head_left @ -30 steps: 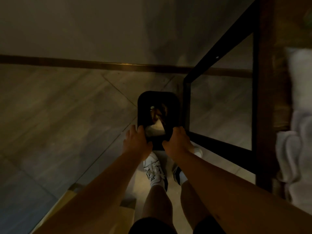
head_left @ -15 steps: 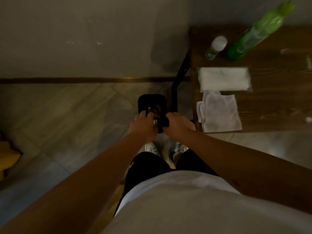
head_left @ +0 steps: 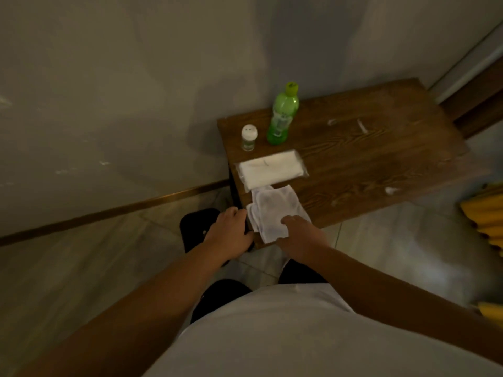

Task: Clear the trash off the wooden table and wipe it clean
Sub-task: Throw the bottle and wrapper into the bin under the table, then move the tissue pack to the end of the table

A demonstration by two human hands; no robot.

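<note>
Both hands reach forward from bare forearms over a white shirt [head_left: 313, 330]. Left hand [head_left: 231, 235] lies palm down, fingers curled over the top edge of a black bin [head_left: 194, 229] on the floor beside the desk; the hand and forearm hide much of the bin, and dim light swallows its inside, so whether the fingers actually grip the rim cannot be told. Right hand [head_left: 300, 236] rests at the near left corner of the wooden desk [head_left: 367, 159], its fingers on the near edge of a crumpled white cloth [head_left: 272, 210]; the fingertips look pressed on or pinching the fabric, but which is unclear.

Just behind the cloth, touching it, lies a flat white tissue pack [head_left: 270, 170] in clear wrap. Farther back stand a small clear jar with a white lid [head_left: 249, 137] and, beside it, a green plastic bottle [head_left: 283, 115]. Small pale scraps [head_left: 362, 125] lie scattered across the right part of the desk, too blurred to identify. Yellow slats [head_left: 484, 213] are cut off at the right edge.
</note>
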